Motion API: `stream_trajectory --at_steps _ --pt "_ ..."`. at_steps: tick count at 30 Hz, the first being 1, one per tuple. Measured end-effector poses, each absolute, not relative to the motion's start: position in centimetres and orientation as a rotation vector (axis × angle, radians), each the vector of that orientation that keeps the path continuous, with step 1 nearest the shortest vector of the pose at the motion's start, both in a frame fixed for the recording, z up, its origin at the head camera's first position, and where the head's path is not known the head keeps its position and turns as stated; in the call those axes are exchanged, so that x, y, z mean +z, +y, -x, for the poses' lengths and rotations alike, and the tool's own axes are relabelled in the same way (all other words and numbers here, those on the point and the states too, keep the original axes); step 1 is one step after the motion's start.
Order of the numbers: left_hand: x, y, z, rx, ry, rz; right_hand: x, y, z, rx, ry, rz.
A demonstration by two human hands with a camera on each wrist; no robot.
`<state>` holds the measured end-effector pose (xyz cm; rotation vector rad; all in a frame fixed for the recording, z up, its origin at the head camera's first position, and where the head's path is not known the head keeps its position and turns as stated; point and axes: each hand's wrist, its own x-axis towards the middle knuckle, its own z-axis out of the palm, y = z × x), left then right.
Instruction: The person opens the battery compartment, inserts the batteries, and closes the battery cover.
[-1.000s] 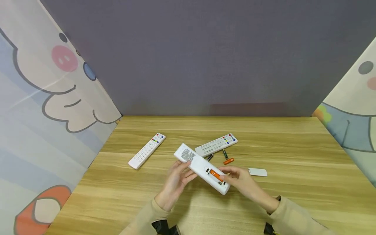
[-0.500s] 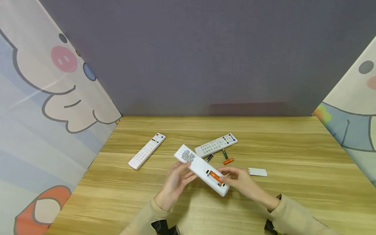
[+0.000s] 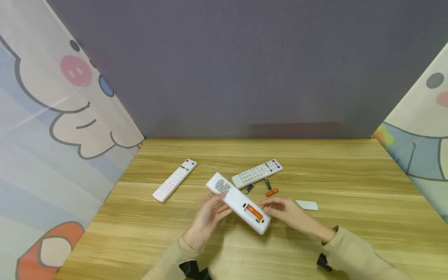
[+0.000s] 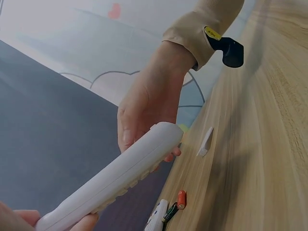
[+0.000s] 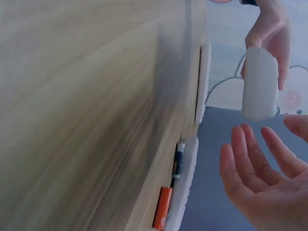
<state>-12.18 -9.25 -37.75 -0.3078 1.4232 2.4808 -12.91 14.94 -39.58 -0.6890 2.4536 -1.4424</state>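
My left hand (image 3: 203, 219) grips a white remote control (image 3: 234, 200), held back side up above the table and tilted. Its battery compartment stands uncovered, with an orange battery (image 3: 254, 212) lying in it. Beside the compartment end is my right hand (image 3: 287, 213); in the right wrist view its fingers (image 5: 250, 166) are spread and hold nothing, a little apart from the remote. On the table beyond lie a loose orange battery (image 3: 272, 192), a green battery (image 3: 268, 183) and a dark battery (image 3: 249, 189). A white battery cover (image 3: 307, 205) rests right of them.
One white remote (image 3: 257, 174) lies buttons up just behind the held one, close to the loose batteries. Another white remote (image 3: 175, 180) lies at the left. A grey panel (image 3: 259, 70) stands along the wooden table's (image 3: 350, 186) back edge.
The right hand's fingers have come off the orange battery in the compartment and drawn slightly right. The held remote has shifted a little left, still in the left hand.
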Motion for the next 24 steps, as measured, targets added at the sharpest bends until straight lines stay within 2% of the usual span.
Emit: stream_trajectory --at_steps 9,24 --pt "-38.1 -9.7 12.2 2.483 1.424 0.314 -40.0 16.1 14.2 -1.405 2.51 0.751" --pt "-38.3 -10.2 12.3 2.466 1.432 0.347 -40.5 16.6 15.8 -1.217 2.732 0.706"
